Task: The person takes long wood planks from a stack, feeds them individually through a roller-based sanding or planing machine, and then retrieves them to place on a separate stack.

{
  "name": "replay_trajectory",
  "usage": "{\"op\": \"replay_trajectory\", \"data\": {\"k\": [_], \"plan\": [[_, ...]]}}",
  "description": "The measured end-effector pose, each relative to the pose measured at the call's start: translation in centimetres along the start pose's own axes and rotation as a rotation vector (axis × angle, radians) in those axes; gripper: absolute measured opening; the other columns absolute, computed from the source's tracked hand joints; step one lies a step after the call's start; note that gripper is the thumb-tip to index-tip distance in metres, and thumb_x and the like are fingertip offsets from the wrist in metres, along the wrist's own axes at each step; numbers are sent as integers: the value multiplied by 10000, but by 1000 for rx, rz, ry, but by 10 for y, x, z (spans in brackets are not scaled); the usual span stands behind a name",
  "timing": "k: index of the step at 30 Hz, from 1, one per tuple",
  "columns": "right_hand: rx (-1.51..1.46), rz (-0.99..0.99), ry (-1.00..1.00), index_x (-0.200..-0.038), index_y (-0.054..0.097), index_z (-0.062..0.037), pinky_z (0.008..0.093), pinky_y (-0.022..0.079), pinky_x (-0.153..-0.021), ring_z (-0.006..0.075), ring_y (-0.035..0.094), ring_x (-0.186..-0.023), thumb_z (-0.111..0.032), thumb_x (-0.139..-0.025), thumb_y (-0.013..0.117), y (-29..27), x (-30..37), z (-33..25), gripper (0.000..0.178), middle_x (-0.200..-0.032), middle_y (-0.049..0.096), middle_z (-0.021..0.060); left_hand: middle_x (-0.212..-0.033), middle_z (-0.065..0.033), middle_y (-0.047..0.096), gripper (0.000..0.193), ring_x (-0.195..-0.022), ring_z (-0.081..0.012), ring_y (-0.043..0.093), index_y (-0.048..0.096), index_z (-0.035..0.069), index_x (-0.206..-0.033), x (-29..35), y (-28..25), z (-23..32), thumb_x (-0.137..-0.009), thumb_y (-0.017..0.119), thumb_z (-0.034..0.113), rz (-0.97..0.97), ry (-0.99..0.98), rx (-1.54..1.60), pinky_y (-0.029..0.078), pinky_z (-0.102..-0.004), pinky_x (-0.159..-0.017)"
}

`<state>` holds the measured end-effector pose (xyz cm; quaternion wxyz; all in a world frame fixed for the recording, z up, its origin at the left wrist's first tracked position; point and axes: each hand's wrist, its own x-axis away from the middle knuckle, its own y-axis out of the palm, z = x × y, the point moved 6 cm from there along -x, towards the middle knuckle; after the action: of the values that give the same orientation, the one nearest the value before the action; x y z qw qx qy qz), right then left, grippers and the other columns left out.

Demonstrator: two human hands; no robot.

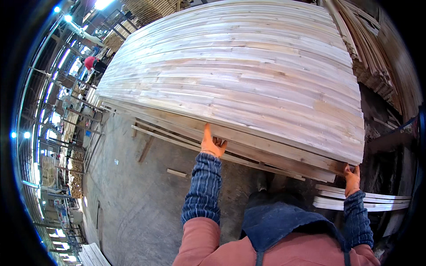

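Observation:
A wide stack of long, pale wooden boards lies side by side before me, reaching far ahead. Along its near edge runs a long wooden board, a little below the top layer. My left hand grips this board near its middle, thumb up against the edge and fingers curled beneath. At the right end, by the stack's corner, my right hand is closed round the same board. Its fingertips are partly hidden.
Several thin white-edged strips lie low at the right. More stacked timber stands at the far right. Loose wood pieces lie on the concrete floor. A person in a red top bends over at the far left, near racks.

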<state>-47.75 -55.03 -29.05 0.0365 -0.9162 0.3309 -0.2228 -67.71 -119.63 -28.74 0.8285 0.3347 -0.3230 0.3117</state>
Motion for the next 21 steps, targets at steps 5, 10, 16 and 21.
{"op": "replay_trajectory", "data": {"k": [5, 10, 16, 21], "plan": [[57, 46, -49, -1579, 389, -6, 350, 436, -1126, 277, 554, -1331, -134, -985, 722, -6, 35, 10, 693, -1477, 573, 154, -1151, -39, 720, 527, -1078, -229, 650, 693, 145, -1219, -22, -4, 3, -954, 707, 600, -169, -112, 22, 552, -428, -907], [866, 13, -350, -1540, 398, 58, 440, 450, -1138, 390, 596, -1327, -299, -855, 775, 50, 99, -95, 859, -1418, 621, 269, -1115, -36, 726, 499, -1051, -235, 671, 691, 123, -1199, -27, -21, -3, -963, 713, 562, -71, -100, 63, 575, -442, -873], [660, 102, -84, -1354, 607, 36, 393, 483, -1058, 278, 639, -1209, -274, -949, 771, 20, 48, -71, 536, -1333, 682, 169, -1130, -26, 722, 526, -1078, -239, 665, 679, 145, -1232, -72, -44, -7, -970, 676, 601, -330, 10, -102, 548, -422, -899], [329, 63, -60, -1419, 590, -14, 363, 457, -1095, 244, 628, -1230, -307, -993, 720, -42, -2, 11, 533, -1346, 683, 107, -1167, -22, 719, 511, -1103, -237, 662, 656, 148, -1269, -22, 0, -1, -955, 727, 546, -229, -100, -112, 546, -431, -908]]}}
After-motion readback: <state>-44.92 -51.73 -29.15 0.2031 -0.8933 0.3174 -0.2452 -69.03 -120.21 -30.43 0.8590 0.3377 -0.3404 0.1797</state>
